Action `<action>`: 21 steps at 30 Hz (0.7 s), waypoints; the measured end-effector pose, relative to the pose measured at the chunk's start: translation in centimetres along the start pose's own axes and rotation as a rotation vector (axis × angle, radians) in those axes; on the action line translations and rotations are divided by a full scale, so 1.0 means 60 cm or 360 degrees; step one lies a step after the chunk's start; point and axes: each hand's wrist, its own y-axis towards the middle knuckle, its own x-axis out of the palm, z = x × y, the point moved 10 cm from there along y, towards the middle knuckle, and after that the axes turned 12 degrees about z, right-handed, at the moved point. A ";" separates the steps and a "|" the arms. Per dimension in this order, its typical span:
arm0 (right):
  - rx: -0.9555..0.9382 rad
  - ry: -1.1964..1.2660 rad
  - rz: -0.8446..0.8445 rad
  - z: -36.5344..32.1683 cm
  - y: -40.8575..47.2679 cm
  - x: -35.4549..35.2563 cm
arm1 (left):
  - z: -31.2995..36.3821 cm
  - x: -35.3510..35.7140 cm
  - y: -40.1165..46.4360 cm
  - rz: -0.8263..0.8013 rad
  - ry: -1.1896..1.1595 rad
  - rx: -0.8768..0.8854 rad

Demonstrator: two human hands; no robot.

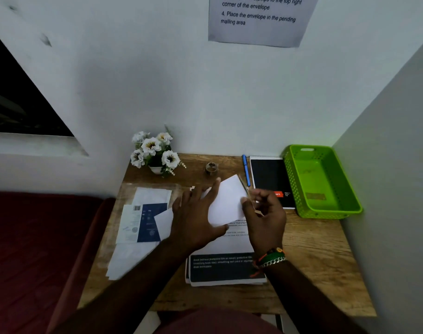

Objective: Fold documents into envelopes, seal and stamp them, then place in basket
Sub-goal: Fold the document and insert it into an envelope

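**Getting the folded sheet into the envelope without mangling it**

Closest to the camera there's a stack of printed pages (226, 271) on the table (314, 256), dark banner at the near end. Right above it both hands are busy with a white folded sheet (227, 201), held up off the table, not lying flat.

The left hand (193, 220) has its fingers spread fairly straight and pressed along the sheet's left side, thumb tucked under the bottom edge. The right hand (264, 218) is curled, pinching the right edge. There's a thin brownish strip at that edge too, and I honestly can't tell if it's an envelope flap or something else.

My take: this is the fold-or-insert stage, nothing sealed yet. Keep the left fingers flat so the crease stays square, and let the right pinch guide, not crumple.

Off to the left sit more envelopes and papers (143, 220). Farther back: a tape roll (211, 168), a blue pen (246, 169), a black notebook (270, 179), a flower pot (155, 153). The green basket (299, 186) waits at the far right, looking empty, so I'd say it's early days.
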 end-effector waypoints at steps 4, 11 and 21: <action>-0.0245 -0.0114 -0.0156 -0.016 -0.007 0.009 | 0.015 -0.005 0.006 0.0046 -0.0033 0.0054; -0.0197 -0.0020 -0.0185 -0.039 0.008 0.008 | 0.024 -0.009 0.021 0.0038 -0.0206 0.0043; -0.0168 0.0182 -0.0426 -0.135 0.051 0.048 | 0.058 -0.145 0.083 0.0550 -0.1432 -0.0344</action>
